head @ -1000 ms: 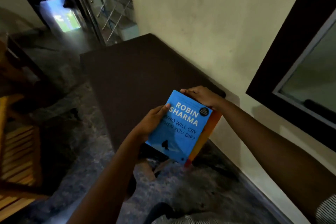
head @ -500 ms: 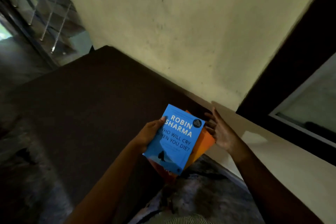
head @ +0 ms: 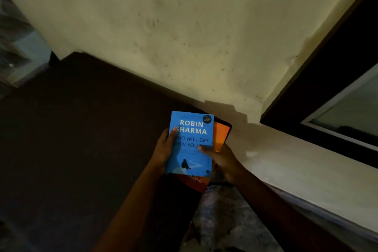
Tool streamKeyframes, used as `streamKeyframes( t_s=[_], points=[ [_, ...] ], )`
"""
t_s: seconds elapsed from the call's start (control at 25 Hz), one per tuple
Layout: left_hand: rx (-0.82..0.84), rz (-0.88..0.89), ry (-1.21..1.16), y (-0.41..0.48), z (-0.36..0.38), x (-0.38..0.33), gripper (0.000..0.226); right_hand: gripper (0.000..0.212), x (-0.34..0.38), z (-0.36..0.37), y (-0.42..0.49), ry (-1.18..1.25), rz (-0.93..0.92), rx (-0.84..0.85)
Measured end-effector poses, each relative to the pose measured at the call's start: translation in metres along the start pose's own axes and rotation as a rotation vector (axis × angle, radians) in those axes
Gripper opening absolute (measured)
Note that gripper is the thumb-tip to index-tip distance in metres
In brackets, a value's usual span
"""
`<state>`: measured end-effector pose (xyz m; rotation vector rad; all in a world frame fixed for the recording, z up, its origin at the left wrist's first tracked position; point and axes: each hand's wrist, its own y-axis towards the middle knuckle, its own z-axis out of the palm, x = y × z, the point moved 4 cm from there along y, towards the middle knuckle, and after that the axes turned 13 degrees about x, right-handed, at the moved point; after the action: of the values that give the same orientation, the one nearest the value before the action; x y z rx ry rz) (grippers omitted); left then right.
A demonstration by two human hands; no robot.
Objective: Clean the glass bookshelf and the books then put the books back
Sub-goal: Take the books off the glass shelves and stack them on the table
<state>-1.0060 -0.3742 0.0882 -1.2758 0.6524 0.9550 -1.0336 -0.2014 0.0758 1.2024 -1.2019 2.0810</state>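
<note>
The person holds two stacked books with both hands. The left hand grips the left edge of the blue book, thumb pressed on the cover. The right hand clasps the lower right edge, thumb on the blue cover and fingers under the orange book beneath it.

The orange book sticks out askew to the right and below, so squaring the pair before setting it down would likely stop the top one sliding. Supporting the stack from underneath looks wise.

The books hang above the near corner of a dark brown bench that runs along a marked cream wall. A dark-framed window sits at the right above a pale ledge, and mottled stone floor shows below. The glass bookshelf is not clearly in view.
</note>
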Motion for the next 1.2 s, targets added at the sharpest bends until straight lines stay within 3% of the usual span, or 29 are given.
streamKeyframes(
  t_s=[0.12,0.28,0.36,0.44,0.68,0.8,0.88,1.04,1.2],
  points=[
    [-0.049,0.117,0.146,-0.008,-0.019,-0.008,0.043,0.021,0.007,0.002,0.018,0.135,0.034,-0.089],
    [-0.294,0.141,0.831,-0.042,-0.045,0.042,0.078,0.007,0.016,0.002,0.039,0.312,0.089,-0.237],
    [-0.289,0.094,1.19,-0.051,-0.044,0.074,0.081,0.012,0.015,0.004,0.048,0.298,0.07,-0.273],
    [-0.285,0.056,1.303,-0.053,-0.044,0.083,0.077,0.024,0.012,0.01,0.053,0.275,0.029,-0.306],
    [-0.319,0.089,1.314,-0.052,-0.046,0.078,0.087,0.021,0.008,0.013,0.033,0.225,0.082,-0.333],
    [-0.287,0.197,1.153,-0.055,-0.042,0.076,0.08,0.036,-0.005,-0.005,-0.011,0.141,0.129,-0.313],
    [-0.275,0.303,1.102,-0.066,-0.022,0.072,0.071,0.029,-0.011,-0.018,-0.047,0.08,0.131,-0.268],
    [-0.036,0.467,1.042,-0.088,0.087,0.074,0.058,0.024,-0.014,-0.074,-0.145,-0.13,0.055,-0.11],
    [0.235,0.521,0.862,-0.102,0.245,0.091,0.036,0.018,-0.02,-0.164,-0.282,-0.308,-0.096,-0.284]
  ],
)
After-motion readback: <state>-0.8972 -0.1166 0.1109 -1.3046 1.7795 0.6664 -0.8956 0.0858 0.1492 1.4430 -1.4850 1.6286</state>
